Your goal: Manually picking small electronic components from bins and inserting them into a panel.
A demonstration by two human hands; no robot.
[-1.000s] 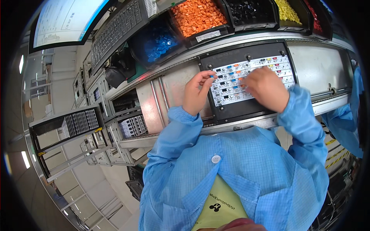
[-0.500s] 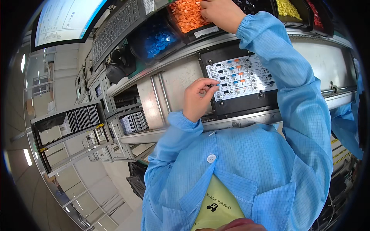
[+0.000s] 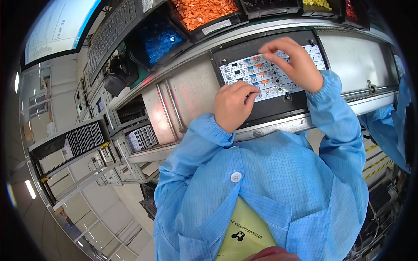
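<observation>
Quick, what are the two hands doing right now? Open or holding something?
Left hand: fingers curled, resting at the lower left edge of the white circuit board; whether it holds anything cannot be told.
Right hand: fingers bent over the board, fingertips touching it; any held part is hidden.

Site: electronics assembly line | Evidence: parts bins [image 3: 204,12] at 12 o'clock; circuit board [image 3: 265,71] on conveyor [image 3: 357,52]; monitor [image 3: 56,30] at 10 o'clock; blue smock [image 3: 261,182].

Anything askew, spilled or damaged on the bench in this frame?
Nothing stands out. The white circuit board sits squarely in its black fixture, both hands on it, left hand and right hand. Orange parts and blue parts stay inside their bins.
</observation>
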